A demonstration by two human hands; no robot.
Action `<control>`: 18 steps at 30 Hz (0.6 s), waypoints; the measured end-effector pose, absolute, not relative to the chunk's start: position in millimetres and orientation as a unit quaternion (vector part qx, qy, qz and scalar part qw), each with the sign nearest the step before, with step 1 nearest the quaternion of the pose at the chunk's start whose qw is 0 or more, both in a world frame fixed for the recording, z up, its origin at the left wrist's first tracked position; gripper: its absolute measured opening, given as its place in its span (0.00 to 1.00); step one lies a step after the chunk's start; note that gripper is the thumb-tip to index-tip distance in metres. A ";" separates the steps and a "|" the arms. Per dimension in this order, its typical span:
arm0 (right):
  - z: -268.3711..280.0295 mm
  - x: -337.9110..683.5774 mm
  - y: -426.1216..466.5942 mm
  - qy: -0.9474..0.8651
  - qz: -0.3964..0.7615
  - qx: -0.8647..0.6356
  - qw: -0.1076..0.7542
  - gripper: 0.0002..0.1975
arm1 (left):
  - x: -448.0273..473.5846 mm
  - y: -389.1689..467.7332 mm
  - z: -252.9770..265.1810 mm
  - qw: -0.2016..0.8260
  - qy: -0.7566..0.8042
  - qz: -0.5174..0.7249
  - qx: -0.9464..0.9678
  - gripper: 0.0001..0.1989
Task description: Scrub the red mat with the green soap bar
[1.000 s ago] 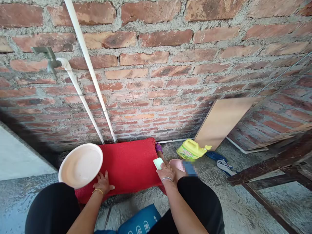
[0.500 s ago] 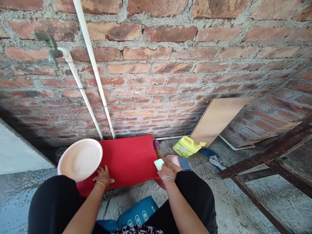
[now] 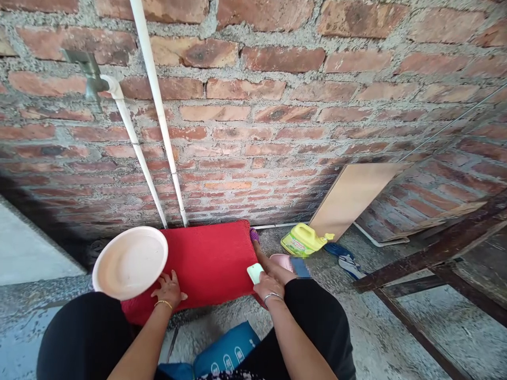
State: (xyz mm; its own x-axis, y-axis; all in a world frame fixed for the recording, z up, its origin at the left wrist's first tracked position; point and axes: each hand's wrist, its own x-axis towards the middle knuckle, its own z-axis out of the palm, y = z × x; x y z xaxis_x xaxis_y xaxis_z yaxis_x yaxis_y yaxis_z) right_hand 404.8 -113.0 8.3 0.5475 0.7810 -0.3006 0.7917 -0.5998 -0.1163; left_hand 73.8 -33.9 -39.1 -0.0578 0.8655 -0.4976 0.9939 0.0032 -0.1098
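Note:
A red cloth (image 3: pixel 209 253) lies spread flat over a low, long support by the wall. My left hand (image 3: pixel 169 290) rests on its near left part with fingers spread, close to the rim of a pale pink basin (image 3: pixel 132 264). The basin sits at the cloth's left end, and I cannot make out anything inside it. My right hand (image 3: pixel 269 285) is closed around a pale green scrub brush (image 3: pixel 254 272) with a small hole near its end, over the cloth's right edge. The brush's underside is hidden.
A brick wall (image 3: pixel 257 132) rises behind, with white pipes (image 3: pixel 160 111) and a tap (image 3: pixel 92 79) at left. At right stand a yellow detergent jug (image 3: pixel 303 240), a leaning board (image 3: pixel 350 195) and a dark wooden frame (image 3: pixel 415 264). A blue bag (image 3: pixel 227 351) lies between my legs.
My right hand and the brush have shifted very slightly left. My left hand stays spread on the cloth, and the whole view has tilted a little.

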 end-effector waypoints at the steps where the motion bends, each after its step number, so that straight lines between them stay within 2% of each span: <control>1: 9.0 403.6 -113.4 0.441 -0.167 0.881 0.030 0.18 | 73.7 -33.8 -40.3 0.143 0.694 -0.217 0.672 0.50; 4: 9.1 385.1 -105.0 0.446 -0.184 0.875 0.046 0.18 | 73.5 -34.1 -42.1 0.136 0.694 -0.215 0.673 0.50; 12: -3.8 322.5 -63.9 0.579 -0.182 0.795 0.018 0.20 | 70.5 -36.5 -43.3 0.112 0.684 -0.224 0.685 0.48; 18: 3.0 385.7 -76.2 0.413 -0.151 0.897 0.037 0.21 | 69.9 -35.8 -45.6 0.103 0.684 -0.236 0.683 0.47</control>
State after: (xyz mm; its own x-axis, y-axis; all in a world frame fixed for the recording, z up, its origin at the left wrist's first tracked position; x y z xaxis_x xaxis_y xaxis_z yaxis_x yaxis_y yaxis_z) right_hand 385.7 -76.2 3.0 0.6136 0.7297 -0.3019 0.7523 -0.6564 -0.0575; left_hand 69.9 -35.8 -45.6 -0.0462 0.8850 -0.4632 0.9823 -0.0440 -0.1821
